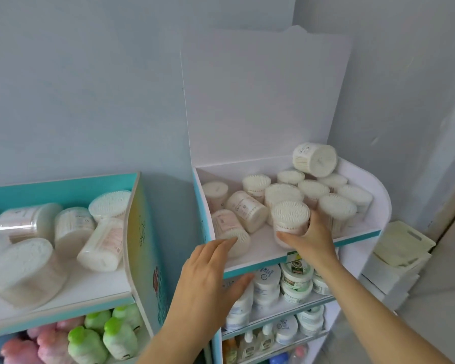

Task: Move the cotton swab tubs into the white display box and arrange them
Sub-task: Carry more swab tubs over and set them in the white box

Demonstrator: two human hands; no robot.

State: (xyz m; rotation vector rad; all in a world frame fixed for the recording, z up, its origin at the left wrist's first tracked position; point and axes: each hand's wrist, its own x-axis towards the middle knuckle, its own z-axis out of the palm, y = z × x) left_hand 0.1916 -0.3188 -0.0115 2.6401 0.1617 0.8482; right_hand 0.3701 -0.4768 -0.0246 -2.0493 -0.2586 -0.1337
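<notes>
1. White plastic swab tub [290, 216] stands upright in my right hand [309, 237], fingers wrapped round its lower half, at the front of the white display box [373, 195].
2. My left hand [208, 274] is flat and holding nothing, fingertips right by a tipped tub [231, 232] at the box's front left. Can't tell if they touch.
3. Behind those, a bunch more stand upright, and one top tub [314, 160] lies on the others at the back right.
4. Loose tubs [24, 269] sit jumbled on the teal shelf [63, 190] to the left.
5. Labels [110, 236] are way too blurry to read, sorry.

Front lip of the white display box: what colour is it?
Teal: the white cardboard display box's front lip, seen in the head view.
</notes>
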